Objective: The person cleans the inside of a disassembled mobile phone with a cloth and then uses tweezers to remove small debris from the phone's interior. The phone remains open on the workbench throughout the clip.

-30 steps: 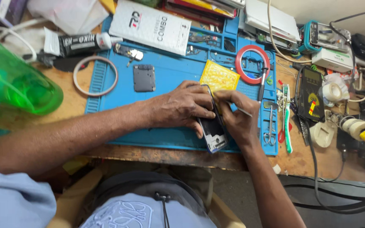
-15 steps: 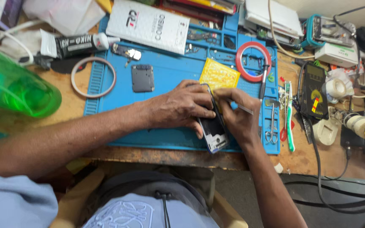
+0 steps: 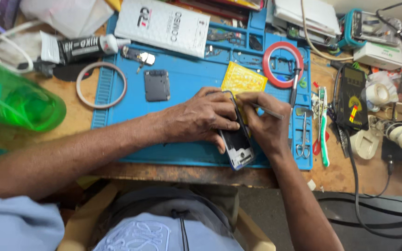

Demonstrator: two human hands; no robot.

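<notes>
An opened phone frame [image 3: 237, 142] lies on a blue work mat [image 3: 187, 83], its inside facing up. My left hand [image 3: 196, 118] presses down on its left side and grips it. My right hand [image 3: 264, 122] rests on the phone's right edge and pinches a thin metal tool [image 3: 268, 110], whose tip points at the phone's upper part. A yellow cloth [image 3: 244, 79] lies just beyond the hands.
On the mat are a small dark square part [image 3: 157, 85], a red tape ring [image 3: 283, 64] and a white padded packet [image 3: 168, 25]. A grey ring [image 3: 101, 85], a black tube [image 3: 77, 46] and a green bottle [image 3: 15, 100] lie left. Scissors [image 3: 302, 139], a toothbrush [image 3: 324, 135] and a meter [image 3: 352, 97] sit right.
Both hands stay on the phone frame with only slight shifts. The view has moved a little.
</notes>
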